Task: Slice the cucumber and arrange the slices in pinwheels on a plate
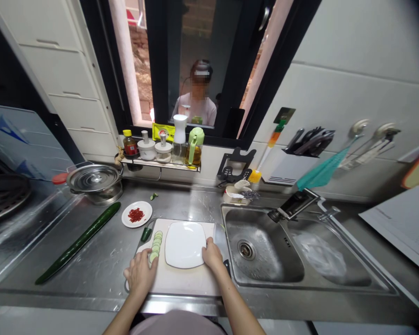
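Note:
A white square plate (185, 245) lies on the cutting board (186, 282). My right hand (212, 254) grips the plate's right edge, its fingers curled around the rim. Left of the plate, a row of overlapping cucumber slices (156, 244) runs along the board. My left hand (140, 273) rests at the board's left edge with fingers apart, thumb beside the nearest slices; whether it touches them I cannot tell. A dark green cucumber end (145, 234) sits near the board's upper left corner.
A whole cucumber (78, 243) lies at left. Behind the board stands a small plate (127, 219) of chopped red pieces (136, 214), beside a lidded metal pot (97, 179). At right are the sink (265, 267) and faucet (293, 204). A condiment shelf (160, 164) hangs below the window.

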`<state>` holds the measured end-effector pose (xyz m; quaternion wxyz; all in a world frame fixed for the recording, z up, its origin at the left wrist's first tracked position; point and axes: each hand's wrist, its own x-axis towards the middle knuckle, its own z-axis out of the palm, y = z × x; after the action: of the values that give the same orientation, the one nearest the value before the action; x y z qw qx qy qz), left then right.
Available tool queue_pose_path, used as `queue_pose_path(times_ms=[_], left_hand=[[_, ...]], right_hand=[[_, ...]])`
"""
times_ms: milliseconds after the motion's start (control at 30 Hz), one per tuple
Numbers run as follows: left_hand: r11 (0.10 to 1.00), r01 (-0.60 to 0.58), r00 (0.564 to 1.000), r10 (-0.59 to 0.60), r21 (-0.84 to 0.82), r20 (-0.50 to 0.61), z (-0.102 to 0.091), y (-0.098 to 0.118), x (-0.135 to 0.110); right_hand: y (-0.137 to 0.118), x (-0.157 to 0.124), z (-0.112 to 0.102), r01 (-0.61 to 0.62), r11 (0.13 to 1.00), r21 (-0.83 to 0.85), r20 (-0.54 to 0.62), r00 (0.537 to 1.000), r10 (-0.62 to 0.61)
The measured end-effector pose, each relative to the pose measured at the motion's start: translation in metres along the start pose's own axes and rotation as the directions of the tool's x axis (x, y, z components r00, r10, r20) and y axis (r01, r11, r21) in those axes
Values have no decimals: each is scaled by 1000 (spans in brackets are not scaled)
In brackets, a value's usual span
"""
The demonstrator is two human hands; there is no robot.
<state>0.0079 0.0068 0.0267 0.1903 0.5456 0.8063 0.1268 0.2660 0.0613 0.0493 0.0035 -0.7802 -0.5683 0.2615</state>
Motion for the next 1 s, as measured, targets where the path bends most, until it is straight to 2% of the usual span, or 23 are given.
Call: queue_pose_path(times_ms=[167,700,1000], left_hand=[[1000,-10,999,8,30,53,-1,-9,-3],[1000,1,997,-2,10,72,-3,-10,3],[996,3,999,0,-92,41,0,-8,5]], right_hand=[[-2,-2,-1,-4,1000,-9,1,1000,4],[-1,-4,-3,11,1000,-15,17,1000,-10],[-3,-3,-5,13,999,-32,37,999,-12]])
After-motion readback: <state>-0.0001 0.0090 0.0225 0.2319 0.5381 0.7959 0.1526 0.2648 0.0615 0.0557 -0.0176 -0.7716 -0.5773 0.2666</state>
